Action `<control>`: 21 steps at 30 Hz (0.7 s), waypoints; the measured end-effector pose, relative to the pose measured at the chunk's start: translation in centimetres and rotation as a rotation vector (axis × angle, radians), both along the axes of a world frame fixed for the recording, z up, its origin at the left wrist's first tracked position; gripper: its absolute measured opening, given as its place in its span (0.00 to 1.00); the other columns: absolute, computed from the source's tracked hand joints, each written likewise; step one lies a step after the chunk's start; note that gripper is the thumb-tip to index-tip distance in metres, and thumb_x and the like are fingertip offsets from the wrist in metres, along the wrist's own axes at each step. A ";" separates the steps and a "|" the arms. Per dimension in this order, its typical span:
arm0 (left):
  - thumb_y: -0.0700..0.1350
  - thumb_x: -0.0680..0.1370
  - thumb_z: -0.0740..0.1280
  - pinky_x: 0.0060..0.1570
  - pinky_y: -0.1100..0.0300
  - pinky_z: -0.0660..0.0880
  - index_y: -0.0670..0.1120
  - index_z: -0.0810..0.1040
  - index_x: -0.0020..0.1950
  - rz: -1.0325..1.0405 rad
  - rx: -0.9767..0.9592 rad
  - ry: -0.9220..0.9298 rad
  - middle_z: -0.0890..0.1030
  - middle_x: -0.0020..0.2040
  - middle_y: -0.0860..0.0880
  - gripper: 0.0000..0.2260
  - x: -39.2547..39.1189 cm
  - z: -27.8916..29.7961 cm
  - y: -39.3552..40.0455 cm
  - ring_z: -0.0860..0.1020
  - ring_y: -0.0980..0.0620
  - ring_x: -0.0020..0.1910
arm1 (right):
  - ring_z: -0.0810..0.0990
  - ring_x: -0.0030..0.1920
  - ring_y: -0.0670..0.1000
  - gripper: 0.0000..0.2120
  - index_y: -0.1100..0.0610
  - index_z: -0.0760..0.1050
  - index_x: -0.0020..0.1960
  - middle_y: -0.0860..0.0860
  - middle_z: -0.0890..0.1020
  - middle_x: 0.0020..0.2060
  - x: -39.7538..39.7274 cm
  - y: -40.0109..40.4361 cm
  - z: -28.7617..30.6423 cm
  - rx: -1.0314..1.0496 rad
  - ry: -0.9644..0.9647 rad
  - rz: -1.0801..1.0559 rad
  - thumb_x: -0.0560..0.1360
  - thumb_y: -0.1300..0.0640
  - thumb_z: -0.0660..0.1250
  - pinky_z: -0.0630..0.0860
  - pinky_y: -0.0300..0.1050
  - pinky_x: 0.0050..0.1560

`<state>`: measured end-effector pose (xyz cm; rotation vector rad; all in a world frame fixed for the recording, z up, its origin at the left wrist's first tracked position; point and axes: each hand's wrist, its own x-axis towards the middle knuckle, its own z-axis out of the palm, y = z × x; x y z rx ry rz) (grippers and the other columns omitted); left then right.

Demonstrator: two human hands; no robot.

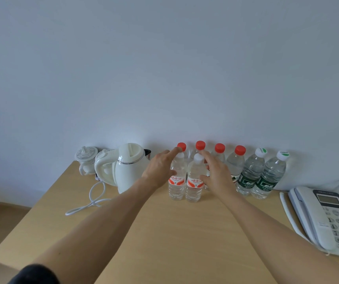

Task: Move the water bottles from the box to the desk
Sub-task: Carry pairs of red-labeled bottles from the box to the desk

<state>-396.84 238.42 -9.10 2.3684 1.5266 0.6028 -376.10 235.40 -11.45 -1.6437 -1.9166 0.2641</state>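
Note:
Two white-capped water bottles with red-orange labels stand side by side on the wooden desk (pixel 164 238): the left front bottle (pixel 176 184) and the right front bottle (pixel 193 186). My left hand (pixel 160 168) lies against the left bottle's left side, fingers straight, thumb touching the bottle. My right hand (pixel 217 174) flanks the right bottle, fingers straight, thumb at its label. Behind them, along the wall, stands a row of red-capped bottles (pixel 239 158) and two green-labelled bottles (pixel 250 175) (pixel 269 179). No box is plainly visible.
A white electric kettle (pixel 129 167) with its cord (pixel 90 201) stands left of the bottles, and a white lidded cup (pixel 86 160) sits beyond it. A white desk phone (pixel 324 216) occupies the right edge. The desk's left edge drops to the floor.

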 end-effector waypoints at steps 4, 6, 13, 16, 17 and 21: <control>0.38 0.70 0.79 0.50 0.47 0.78 0.49 0.69 0.72 0.024 -0.001 -0.030 0.80 0.50 0.43 0.33 0.1 0.0 0.2 0.79 0.43 0.49 | 0.80 0.56 0.57 0.38 0.50 0.64 0.74 0.56 0.78 0.59 -0.3 0.0 0.1 -0.006 -0.002 -0.016 0.69 0.65 0.77 0.78 0.56 0.55; 0.39 0.70 0.79 0.50 0.47 0.78 0.49 0.70 0.71 0.028 0.006 -0.034 0.80 0.49 0.43 0.33 0.1 -0.1 0.2 0.79 0.43 0.48 | 0.80 0.55 0.57 0.39 0.50 0.64 0.74 0.56 0.78 0.59 -0.3 -0.1 0.1 0.000 -0.013 -0.013 0.69 0.65 0.77 0.79 0.56 0.54; 0.39 0.71 0.78 0.49 0.46 0.79 0.50 0.69 0.73 0.029 0.015 -0.041 0.79 0.49 0.43 0.34 0.4 -0.2 -0.1 0.79 0.43 0.48 | 0.80 0.53 0.56 0.42 0.51 0.64 0.76 0.55 0.79 0.59 -0.2 -0.9 0.0 0.051 -0.003 -0.022 0.68 0.63 0.79 0.78 0.51 0.52; 0.38 0.71 0.78 0.49 0.46 0.79 0.49 0.69 0.73 0.020 0.007 -0.056 0.79 0.48 0.42 0.34 0.2 -0.4 -0.1 0.79 0.42 0.48 | 0.80 0.54 0.57 0.42 0.51 0.63 0.77 0.56 0.79 0.59 -0.4 -1.0 0.1 0.052 0.008 -0.019 0.68 0.63 0.79 0.78 0.53 0.54; 0.37 0.71 0.78 0.49 0.46 0.79 0.49 0.69 0.73 0.018 0.006 -0.060 0.79 0.48 0.42 0.34 0.1 -0.3 -0.1 0.79 0.42 0.48 | 0.80 0.55 0.57 0.42 0.50 0.63 0.77 0.57 0.79 0.58 -0.5 -1.1 0.1 0.049 0.007 -0.020 0.69 0.63 0.79 0.78 0.53 0.54; 0.36 0.71 0.77 0.50 0.46 0.79 0.50 0.69 0.74 0.012 0.002 -0.081 0.80 0.49 0.42 0.34 0.0 -0.4 -0.2 0.78 0.42 0.49 | 0.79 0.54 0.56 0.43 0.49 0.61 0.78 0.56 0.78 0.56 -0.8 -1.0 0.2 0.036 0.010 -0.021 0.69 0.63 0.78 0.78 0.54 0.54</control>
